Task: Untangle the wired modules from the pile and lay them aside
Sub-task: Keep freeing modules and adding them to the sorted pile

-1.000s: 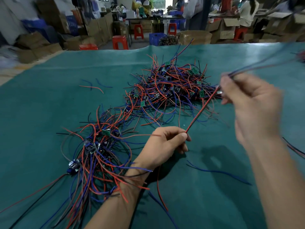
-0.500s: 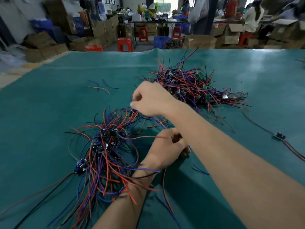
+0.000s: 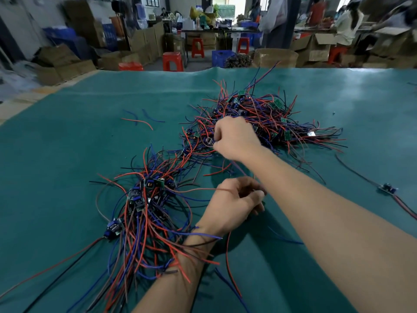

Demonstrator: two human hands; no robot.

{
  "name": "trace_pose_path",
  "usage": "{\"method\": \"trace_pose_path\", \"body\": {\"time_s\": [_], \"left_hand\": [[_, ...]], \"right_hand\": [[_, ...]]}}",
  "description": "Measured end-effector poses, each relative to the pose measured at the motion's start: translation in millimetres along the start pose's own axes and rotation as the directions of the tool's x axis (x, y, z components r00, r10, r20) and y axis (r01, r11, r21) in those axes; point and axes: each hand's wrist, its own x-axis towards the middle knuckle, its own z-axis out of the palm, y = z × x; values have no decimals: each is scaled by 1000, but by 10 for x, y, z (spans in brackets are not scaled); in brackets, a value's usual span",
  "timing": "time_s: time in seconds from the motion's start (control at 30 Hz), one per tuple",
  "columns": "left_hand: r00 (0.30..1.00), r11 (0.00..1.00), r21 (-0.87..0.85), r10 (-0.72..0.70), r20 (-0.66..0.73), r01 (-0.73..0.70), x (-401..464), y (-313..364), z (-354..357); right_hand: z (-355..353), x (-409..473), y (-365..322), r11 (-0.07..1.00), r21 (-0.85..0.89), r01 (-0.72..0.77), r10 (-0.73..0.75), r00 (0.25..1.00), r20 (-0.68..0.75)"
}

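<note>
A tangled pile of wired modules (image 3: 266, 118), red, blue and black leads with small green boards, lies at the middle back of the green mat (image 3: 67, 136). My right hand (image 3: 234, 138) reaches across to the pile's left edge, its fingers closed around a module and its wires there. My left hand (image 3: 234, 204) rests on the mat below it, pinching a thin red wire. A second spread of modules (image 3: 144, 199) lies at the left, with its leads draped over my left wrist. One single module (image 3: 387, 188) with its wires lies alone at the right.
Loose cut wires (image 3: 140, 120) lie on the mat at the back left. Beyond the table's far edge are red stools (image 3: 172, 61), cardboard boxes, a blue crate and people at other benches.
One second ago my right hand held a module's wires raised at the right. That module now lies on the mat at the right, and the hand has swung left onto the pile's edge.
</note>
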Motion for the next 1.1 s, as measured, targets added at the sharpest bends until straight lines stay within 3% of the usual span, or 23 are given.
{"method": "trace_pose_path", "body": {"time_s": [0.1, 0.17, 0.23, 0.33, 0.4, 0.47, 0.6, 0.73, 0.87, 1.0, 1.1], "left_hand": [[1000, 1000, -3, -2, -1, 2, 5, -10, 3], [1000, 1000, -7, -10, -6, 9, 2, -4, 8], [1000, 1000, -14, -14, -19, 14, 4, -1, 8], [999, 1000, -22, -17, -41, 16, 7, -6, -5], [997, 1000, -26, -7, -72, 5, 14, -13, -2], [995, 998, -58, -1, -100, -5, 21, -20, 7], [991, 968, -250, -26, -130, -7, 26, 36, 46], [993, 973, -230, 3, -121, -31, 0, 50, 18], [991, 972, -224, 46, -124, -73, -7, 29, 7], [990, 980, -180, 57, -126, -79, 14, -10, 2], [994, 985, -162, 45, -100, -61, 20, -25, -7]], "right_hand": [[-362, -92, 196, 965, 253, -63, 102, 984, -145], [-657, -231, 313, 836, 545, -58, 175, 970, -166], [-936, -435, 407, 520, 854, 9, 205, 969, -135], [-1156, -788, 577, 31, 998, 49, 204, 978, -54], [-1145, -1007, 675, -162, 986, 41, 192, 981, -10], [-968, -1148, 712, -243, 970, -23, 174, 982, 67], [-414, -1278, 654, -163, 969, -185, 170, 962, 212], [-109, -1303, 596, 19, 986, -167, 308, 939, 153], [-36, -1280, 613, -7, 986, -164, 323, 933, 157], [-33, -1276, 669, 53, 989, -136, 342, 933, 109], [-19, -1275, 725, 288, 954, -90, 358, 934, -20]]}}
